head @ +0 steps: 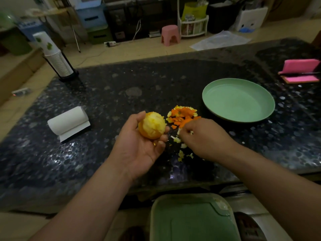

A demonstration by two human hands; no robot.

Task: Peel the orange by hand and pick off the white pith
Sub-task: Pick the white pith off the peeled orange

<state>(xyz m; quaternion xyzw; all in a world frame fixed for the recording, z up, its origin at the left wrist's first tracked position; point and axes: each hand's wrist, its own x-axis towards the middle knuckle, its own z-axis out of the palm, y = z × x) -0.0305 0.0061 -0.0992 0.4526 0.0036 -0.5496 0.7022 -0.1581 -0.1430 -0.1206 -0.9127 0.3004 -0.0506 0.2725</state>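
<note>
The light is dim and warm and seems to fall softly from overhead, so the dark pebble-patterned stone tabletop (86,153) carries small white glints at 7 and 3 o'clock and only a vague shadow under the left hand (139,145). The pale green round plate (238,101) at 2 o'clock, the white paper roll (67,121) at 9 o'clock and the partly peeled yellow orange (152,126) are brightest, without hard glare. The wide lens bows the table's edges, and the clutter at 12 o'clock is soft and grainy.

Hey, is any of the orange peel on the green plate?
No, the green plate holds nothing; the peel pieces lie piled on the dark table beside it.
</note>
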